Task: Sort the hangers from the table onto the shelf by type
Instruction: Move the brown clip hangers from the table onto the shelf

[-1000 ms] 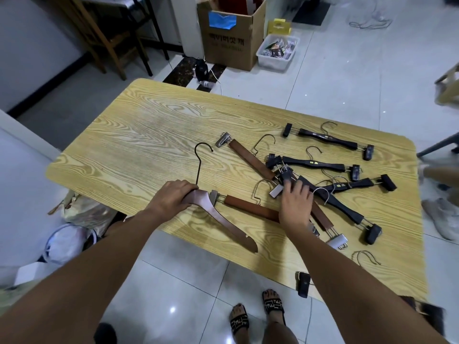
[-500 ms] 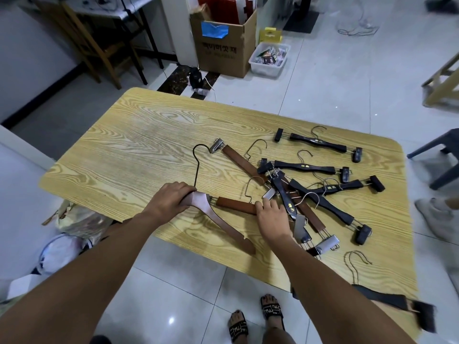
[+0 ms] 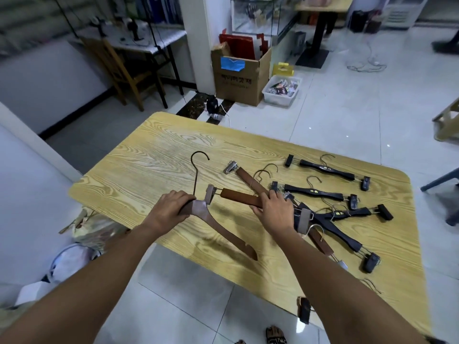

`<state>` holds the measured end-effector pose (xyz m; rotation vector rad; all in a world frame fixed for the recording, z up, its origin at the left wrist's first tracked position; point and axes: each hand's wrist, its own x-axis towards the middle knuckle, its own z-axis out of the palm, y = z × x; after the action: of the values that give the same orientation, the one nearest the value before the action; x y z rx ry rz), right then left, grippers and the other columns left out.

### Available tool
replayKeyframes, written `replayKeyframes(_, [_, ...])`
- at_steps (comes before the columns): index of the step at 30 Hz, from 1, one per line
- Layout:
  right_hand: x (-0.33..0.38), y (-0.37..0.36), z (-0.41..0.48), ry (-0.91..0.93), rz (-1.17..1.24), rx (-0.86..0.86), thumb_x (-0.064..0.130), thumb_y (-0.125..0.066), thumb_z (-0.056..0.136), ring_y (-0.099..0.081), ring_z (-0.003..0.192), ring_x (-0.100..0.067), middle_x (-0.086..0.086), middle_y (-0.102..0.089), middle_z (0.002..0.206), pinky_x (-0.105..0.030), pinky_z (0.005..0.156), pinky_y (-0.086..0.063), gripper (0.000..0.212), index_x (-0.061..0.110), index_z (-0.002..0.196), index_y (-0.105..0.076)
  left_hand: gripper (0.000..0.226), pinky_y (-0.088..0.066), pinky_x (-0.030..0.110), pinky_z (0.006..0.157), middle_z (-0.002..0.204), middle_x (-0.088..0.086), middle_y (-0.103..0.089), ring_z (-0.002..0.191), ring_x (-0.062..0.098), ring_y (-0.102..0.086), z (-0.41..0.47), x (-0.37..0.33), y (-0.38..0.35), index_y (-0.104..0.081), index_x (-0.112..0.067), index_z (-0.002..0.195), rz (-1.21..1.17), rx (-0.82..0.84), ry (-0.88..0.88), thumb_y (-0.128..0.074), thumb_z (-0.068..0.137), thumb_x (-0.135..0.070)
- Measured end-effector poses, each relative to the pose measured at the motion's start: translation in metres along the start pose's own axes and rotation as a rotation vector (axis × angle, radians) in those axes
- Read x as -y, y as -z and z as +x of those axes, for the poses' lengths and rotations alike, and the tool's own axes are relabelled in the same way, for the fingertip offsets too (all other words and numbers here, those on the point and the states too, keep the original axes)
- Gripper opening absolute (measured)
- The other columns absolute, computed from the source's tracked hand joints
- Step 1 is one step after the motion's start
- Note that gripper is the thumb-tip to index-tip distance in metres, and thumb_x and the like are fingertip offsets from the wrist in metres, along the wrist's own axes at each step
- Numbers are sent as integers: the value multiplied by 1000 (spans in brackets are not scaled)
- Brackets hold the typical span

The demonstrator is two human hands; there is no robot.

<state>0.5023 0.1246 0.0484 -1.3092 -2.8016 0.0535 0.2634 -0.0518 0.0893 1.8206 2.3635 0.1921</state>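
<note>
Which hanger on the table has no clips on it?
The curved brown coat hanger gripped by the left hand. The other hangers are straight bars with a clip at each end.

L hand (image 3: 171, 207) grips coat hanger (image 3: 223, 229), R hand (image 3: 275, 212) grips clip hanger (image 3: 238, 196), arms fwd

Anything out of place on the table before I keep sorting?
Yes. The black clip hangers lie crossed in a tangle beside the right hand. One dark clip pokes past the table's near edge, partly hidden by the right arm; it might slip off.
</note>
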Motion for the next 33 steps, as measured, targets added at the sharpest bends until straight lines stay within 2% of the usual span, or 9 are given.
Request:
replayKeyframes(3, [14, 25, 17, -10, 35, -50, 57, -41, 93, -54, 110, -26, -6, -58, 117, -39, 82, -45, 50, 22, 126, -51, 54, -37, 33, 92, 123, 7, -56, 110, 25, -46, -18, 11, 19, -50, -12, 133, -55, -14, 58, -67, 82, -14])
replayKeyframes(6, [34, 52, 32, 20, 97, -106, 55, -45, 92, -53, 110, -27, -5, -59, 117, -39, 82, -44, 48, 24, 128, -51, 54, -36, 30, 93, 124, 7, -53, 111, 23, -43, -38, 15, 42, -47, -11, 134, -61, -31, 141, -66, 83, -14])
replayKeyframes(10, [57, 87, 46, 128, 122, -195, 55, -45, 93, -53, 106, -26, -4, -58, 114, -38, 79, -43, 45, 22, 122, -53, 53, -32, 29, 95, 126, 9, -52, 112, 25, -43, -57, 14, 70, -47, -9, 134, -42, -63, 223, -66, 84, -14])
replayKeyframes(13, [70, 113, 52, 223, 166, -247, 53, -44, 93, -52, 108, -26, -4, -56, 115, -39, 84, -43, 44, 21, 123, -52, 51, -30, 28, 96, 126, 10, -52, 113, 27, -44, -70, 9, 89, -47, -8, 133, -24, -106, 295, -65, 85, -15])
replayKeyframes(18, [88, 149, 54, 369, 265, -306, 51, -49, 92, -51, 103, -22, -1, -55, 112, -35, 82, -43, 41, 22, 121, -54, 49, -32, 28, 96, 124, 7, -53, 113, 24, -42, -101, -9, 107, -47, -11, 133, -7, -190, 417, -64, 88, -21])
replayKeyframes(24, [116, 169, 37, 559, 338, -334, 51, -50, 91, -51, 99, -20, 0, -55, 107, -31, 77, -44, 41, 20, 118, -57, 50, -35, 29, 97, 121, 6, -53, 112, 24, -44, -158, -31, 108, -48, -14, 133, 30, -219, 571, -65, 86, -24])
replayKeyframes(33, [196, 185, -37, 907, 479, -289, 49, -55, 89, -53, 101, -24, -4, -58, 105, -35, 80, -46, 42, 17, 114, -62, 52, -33, 29, 95, 122, 8, -53, 111, 26, -45, -283, -69, 101, -48, -14, 132, 74, -246, 872, -66, 85, -28])
